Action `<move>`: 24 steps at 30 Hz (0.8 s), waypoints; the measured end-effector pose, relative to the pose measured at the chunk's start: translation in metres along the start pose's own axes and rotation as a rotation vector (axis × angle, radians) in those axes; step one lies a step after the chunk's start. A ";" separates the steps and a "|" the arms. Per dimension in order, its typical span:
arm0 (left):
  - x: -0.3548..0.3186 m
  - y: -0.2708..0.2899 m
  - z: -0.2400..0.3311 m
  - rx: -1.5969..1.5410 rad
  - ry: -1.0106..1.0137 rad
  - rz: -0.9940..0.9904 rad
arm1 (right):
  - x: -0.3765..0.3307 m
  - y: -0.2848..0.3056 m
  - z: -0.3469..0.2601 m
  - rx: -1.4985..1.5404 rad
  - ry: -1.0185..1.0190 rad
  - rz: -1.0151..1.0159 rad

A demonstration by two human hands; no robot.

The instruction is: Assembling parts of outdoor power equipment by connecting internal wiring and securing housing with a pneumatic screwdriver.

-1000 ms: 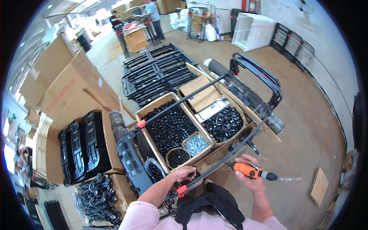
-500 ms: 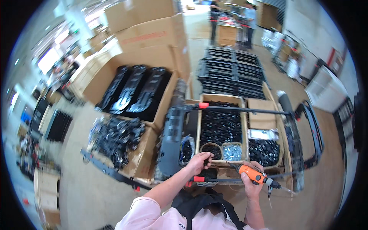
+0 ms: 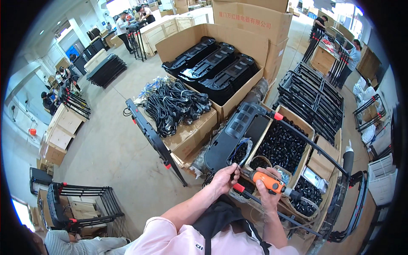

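My right hand (image 3: 268,199) is wrapped round an orange power screwdriver (image 3: 270,182), whose dark tip points left. Just past that tip, my left hand (image 3: 224,180) is closed in a pinch; what sits between its fingertips is too small to name. Both hands are over the near side of a crate of parts. Beneath and beside them runs a black frame with red corner pieces, its far bar (image 3: 314,145) crossing the crate. Beyond my left hand lies a long black plastic housing (image 3: 240,123). A carton of small black parts (image 3: 282,144) stands beyond the screwdriver.
Coiled black power cords (image 3: 174,104) lie on a carton to the left, with a leaning black bar (image 3: 151,136) beside it. A big carton holds black housings (image 3: 229,70). Black frames (image 3: 312,100) are stacked at the far right. Near the lower left is a person in a striped shirt (image 3: 63,244).
The view has swung left, so the crate now appears farther right and tilted. My left fingertips and the screwdriver's tip have come closer together. Both hands keep their grips.
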State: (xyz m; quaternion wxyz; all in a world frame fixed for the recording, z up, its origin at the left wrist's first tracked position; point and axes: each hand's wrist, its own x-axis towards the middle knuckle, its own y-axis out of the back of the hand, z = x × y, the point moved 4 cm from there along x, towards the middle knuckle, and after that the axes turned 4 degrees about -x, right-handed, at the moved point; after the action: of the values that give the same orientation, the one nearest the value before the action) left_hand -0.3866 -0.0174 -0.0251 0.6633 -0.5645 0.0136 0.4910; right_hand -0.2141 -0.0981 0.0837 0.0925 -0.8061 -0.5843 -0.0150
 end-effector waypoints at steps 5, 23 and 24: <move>0.004 0.004 0.023 -0.159 -0.016 -0.014 | 0.013 -0.023 0.005 -0.065 0.049 -0.038; 0.080 0.004 0.118 -0.416 0.157 -0.141 | 0.133 -0.115 0.012 -0.328 -0.021 0.051; 0.085 0.006 0.124 -0.453 0.154 -0.130 | 0.139 -0.121 0.014 -0.332 -0.033 0.053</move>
State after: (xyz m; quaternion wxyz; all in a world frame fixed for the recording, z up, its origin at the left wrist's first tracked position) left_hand -0.4126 0.1303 -0.0332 0.5471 -0.7342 -0.0826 0.3936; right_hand -0.2858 0.0715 0.1046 -0.0512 -0.8256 -0.5538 -0.0955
